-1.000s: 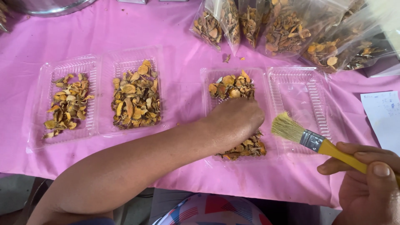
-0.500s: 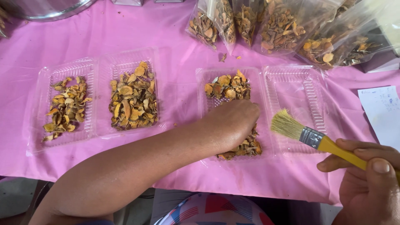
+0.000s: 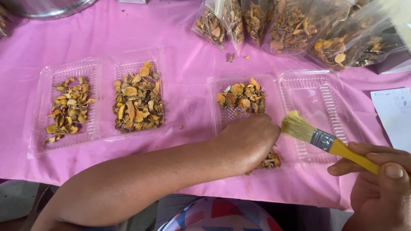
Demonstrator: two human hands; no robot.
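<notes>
Our left hand [image 3: 246, 143] lies curled over the dried slices [image 3: 242, 97] in the right-hand clear tray [image 3: 274, 92]; we cannot tell what its fingers hold. Our right hand [image 3: 379, 184] grips the yellow-handled brush [image 3: 329, 143] closed-fisted. The tray's other half looks bare, while the left tray [image 3: 98, 68] seems filled on both sides.

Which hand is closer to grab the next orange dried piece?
Probably the left hand: it already rests in the clear tray on the dried slices. The right hand is busy holding the yellow brush, off to the side.

My left hand [image 3: 246, 143] is resting on dried slices in the clear tray [image 3: 274, 81]; just right, my right hand [image 3: 381, 184] is gripping a yellow-handled brush [image 3: 327, 142].
</notes>
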